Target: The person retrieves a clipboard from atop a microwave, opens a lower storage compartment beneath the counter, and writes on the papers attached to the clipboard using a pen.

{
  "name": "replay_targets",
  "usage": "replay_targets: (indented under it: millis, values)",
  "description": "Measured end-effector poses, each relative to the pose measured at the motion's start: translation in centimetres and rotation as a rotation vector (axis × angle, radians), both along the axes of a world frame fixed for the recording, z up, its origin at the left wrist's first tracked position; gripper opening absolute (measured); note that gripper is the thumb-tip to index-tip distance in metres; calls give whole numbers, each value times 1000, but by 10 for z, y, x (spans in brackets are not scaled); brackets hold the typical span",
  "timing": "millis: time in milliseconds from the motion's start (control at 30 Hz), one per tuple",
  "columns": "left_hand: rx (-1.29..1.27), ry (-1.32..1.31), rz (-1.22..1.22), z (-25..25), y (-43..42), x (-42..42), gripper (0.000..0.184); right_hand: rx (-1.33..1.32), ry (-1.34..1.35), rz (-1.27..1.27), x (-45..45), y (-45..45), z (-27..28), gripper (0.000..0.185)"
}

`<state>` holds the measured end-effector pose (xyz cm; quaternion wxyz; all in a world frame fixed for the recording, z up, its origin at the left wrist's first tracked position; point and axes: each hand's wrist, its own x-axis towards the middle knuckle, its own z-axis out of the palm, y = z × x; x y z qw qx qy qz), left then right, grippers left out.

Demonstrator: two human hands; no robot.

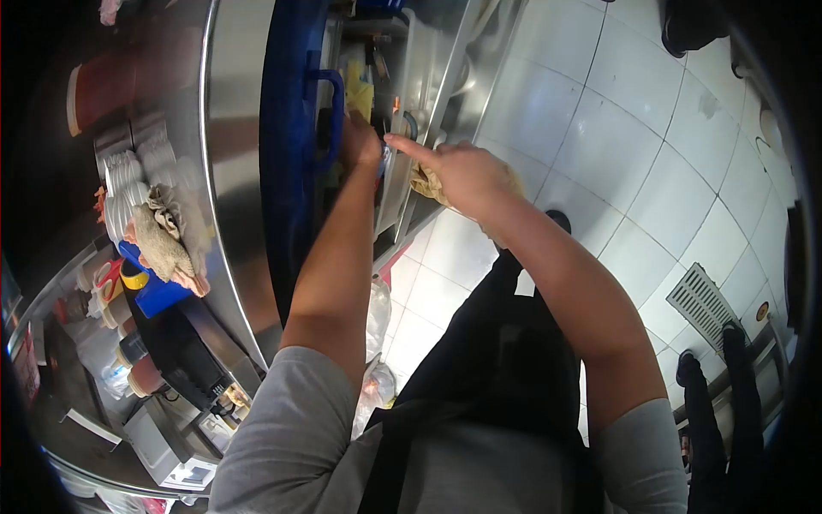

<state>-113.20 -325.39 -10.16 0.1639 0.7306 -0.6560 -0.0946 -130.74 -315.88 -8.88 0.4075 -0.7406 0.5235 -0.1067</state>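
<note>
My left hand [360, 144] reaches into an open metal drawer [441, 81], just below a yellow item [360, 90] whose kind I cannot make out. Its fingers are mostly hidden, so their grip does not show. A blue handle [330, 120] on a blue panel stands right beside that hand. Over the drawer's near edge, my right hand [471, 178] has its index finger stretched toward the left wrist. The other fingers are curled around a tan cloth [428, 183], which hangs below the palm.
On the steel counter [240, 154] at left lie a crumpled rag [163, 240], stacked white plastic lids [125, 188] and a blue box [158, 294]. Plastic bags [377, 317] sit below the drawer. At right, other people's legs [706, 420] stand near a floor grate [707, 307].
</note>
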Motion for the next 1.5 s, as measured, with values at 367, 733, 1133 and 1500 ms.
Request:
replay_targets:
  millis: [367,733,1133,1500]
  values:
    - [266,306,-149,48,42,-26,84,341,-422,-126,-12,49,-27,97]
    - [66,811,38,92,93,-23,60,386,-268,164,61,-24,6,96]
    - [-207,973,17,116,89,-40,63,-474,-803,-482,-54,-50,76,49]
    - [-192,976,1,134,87,-33,61,-515,125,120,-16,-121,11,32]
